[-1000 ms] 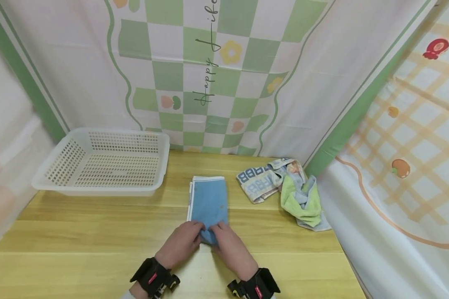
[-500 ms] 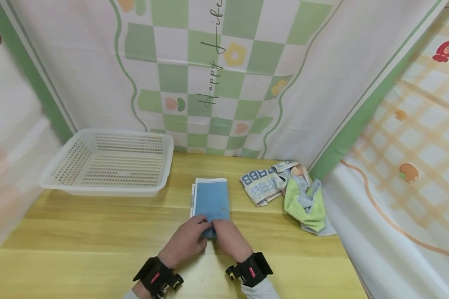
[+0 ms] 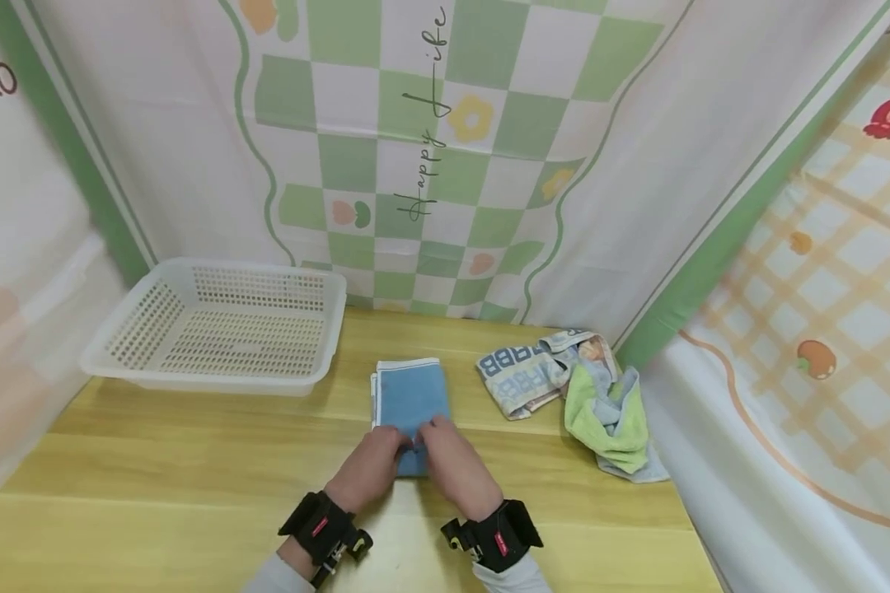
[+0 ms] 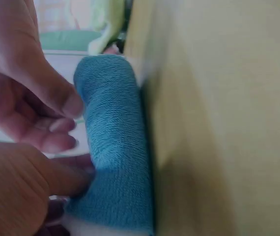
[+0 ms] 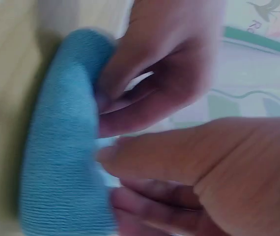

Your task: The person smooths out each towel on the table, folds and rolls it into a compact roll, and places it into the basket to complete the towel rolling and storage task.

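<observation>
A blue towel [image 3: 414, 394] with a white border lies folded lengthwise on the table, its near end turned up into a thick roll. The roll [image 4: 115, 142] looks soft and ribbed in the left wrist view. My left hand [image 3: 371, 465] pinches the left part of that near end. Beside it my right hand [image 3: 456, 465] grips the right part, thumb on the roll and fingers curled behind it. In the right wrist view my right thumb [image 5: 150, 155] points at the roll's upper edge, close below the left hand [image 5: 164, 64].
A white plastic basket [image 3: 215, 383] with perforated walls stands at the back left. At the back right lie a crumpled lettered towel [image 3: 519, 375] and a green and grey cloth [image 3: 611, 424]. Patterned curtains [image 3: 460, 198] enclose the wooden table [image 3: 193, 461] at the back and sides.
The towel's near end has been rolled a little further away from me, so its flat part looks shorter. Both hands have stayed on it. The head view has shifted slightly.
</observation>
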{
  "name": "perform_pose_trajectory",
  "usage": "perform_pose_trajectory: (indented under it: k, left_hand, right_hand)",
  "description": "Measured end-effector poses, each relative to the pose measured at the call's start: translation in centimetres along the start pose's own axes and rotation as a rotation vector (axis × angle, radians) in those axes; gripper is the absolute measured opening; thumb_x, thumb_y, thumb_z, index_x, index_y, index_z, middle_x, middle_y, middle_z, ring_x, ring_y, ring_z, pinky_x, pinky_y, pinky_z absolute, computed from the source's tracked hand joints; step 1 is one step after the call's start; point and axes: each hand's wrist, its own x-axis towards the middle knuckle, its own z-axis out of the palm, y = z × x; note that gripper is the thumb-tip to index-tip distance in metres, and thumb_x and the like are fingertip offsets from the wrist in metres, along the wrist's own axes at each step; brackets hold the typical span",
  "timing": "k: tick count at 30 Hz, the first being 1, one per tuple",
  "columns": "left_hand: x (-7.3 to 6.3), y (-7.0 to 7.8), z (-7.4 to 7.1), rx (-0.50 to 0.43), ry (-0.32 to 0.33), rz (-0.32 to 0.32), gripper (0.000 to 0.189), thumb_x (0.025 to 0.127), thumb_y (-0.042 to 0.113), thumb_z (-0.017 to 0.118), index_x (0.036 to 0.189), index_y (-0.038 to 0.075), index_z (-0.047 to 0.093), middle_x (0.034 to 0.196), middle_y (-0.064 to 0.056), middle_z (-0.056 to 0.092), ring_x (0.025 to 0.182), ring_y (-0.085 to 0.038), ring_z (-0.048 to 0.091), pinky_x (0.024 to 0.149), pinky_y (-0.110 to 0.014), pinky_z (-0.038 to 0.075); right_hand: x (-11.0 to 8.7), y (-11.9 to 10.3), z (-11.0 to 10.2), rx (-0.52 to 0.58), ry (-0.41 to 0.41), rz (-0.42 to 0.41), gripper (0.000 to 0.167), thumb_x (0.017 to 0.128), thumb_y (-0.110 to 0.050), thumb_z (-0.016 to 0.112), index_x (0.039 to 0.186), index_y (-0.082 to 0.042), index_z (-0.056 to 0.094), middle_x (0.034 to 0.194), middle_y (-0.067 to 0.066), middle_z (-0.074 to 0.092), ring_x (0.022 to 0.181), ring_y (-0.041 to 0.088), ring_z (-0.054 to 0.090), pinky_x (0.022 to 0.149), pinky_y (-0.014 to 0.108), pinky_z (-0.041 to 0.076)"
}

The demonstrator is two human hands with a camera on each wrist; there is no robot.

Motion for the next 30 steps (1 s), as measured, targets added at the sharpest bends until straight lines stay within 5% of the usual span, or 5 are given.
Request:
perform_pose_trajectory:
  k: [5,8,13,24,30]
  left_hand:
    - [0.8,-0.2,-0.6,-0.039,-0.027,-0.044,0.025,0.086,-0.013,0.057,0.089,0.002,0.077,0.089,-0.009,0.076,0.087,-0.024,0.072,0.078,-0.036,0.059]
    - [1.1,0.0,-1.1,0.0,-0.021,-0.039,0.024,0.084,-0.013,0.057,0.083,0.003,0.075,0.081,-0.004,0.072,0.076,-0.017,0.066,0.069,-0.031,0.055]
    - [1.3,0.7,-2.1,0.112,0.006,0.02,0.023,0.08,-0.009,0.066,0.07,0.012,0.066,0.07,0.005,0.058,0.065,-0.009,0.05,0.058,-0.026,0.044]
    - [0.8,1.4,-1.9,0.275,-0.036,0.148,0.024,0.074,-0.014,0.065,0.077,0.007,0.056,0.077,-0.005,0.062,0.073,-0.02,0.06,0.064,-0.033,0.052]
    - [1.8,0.5,-2.2,0.14,-0.17,0.018,0.021,0.081,-0.015,0.061,0.078,0.005,0.055,0.075,-0.006,0.058,0.071,-0.018,0.054,0.061,-0.034,0.049]
  right_hand:
    - [0.2,0.0,-0.2,-0.017,-0.019,-0.087,0.03,0.066,0.014,0.075,0.088,-0.004,0.066,0.084,0.004,0.063,0.084,0.02,0.061,0.082,0.031,0.054]
    - [0.6,0.2,0.5,-0.057,0.012,-0.122,0.032,0.062,0.013,0.075,0.084,-0.006,0.061,0.081,0.003,0.061,0.079,0.02,0.059,0.077,0.032,0.053]
    - [1.2,0.6,1.0,-0.054,-0.027,-0.109,0.025,0.069,0.013,0.069,0.081,-0.006,0.058,0.079,0.005,0.061,0.074,0.02,0.059,0.066,0.029,0.05]
    - [2.2,2.4,0.6,0.108,-0.227,-0.031,0.022,0.082,0.009,0.063,0.103,0.0,0.064,0.095,0.01,0.067,0.088,0.022,0.064,0.08,0.035,0.056]
    - [2.1,2.1,-0.2,0.101,-0.095,-0.001,0.021,0.087,0.004,0.068,0.107,0.002,0.068,0.1,0.011,0.065,0.095,0.025,0.061,0.083,0.035,0.054]
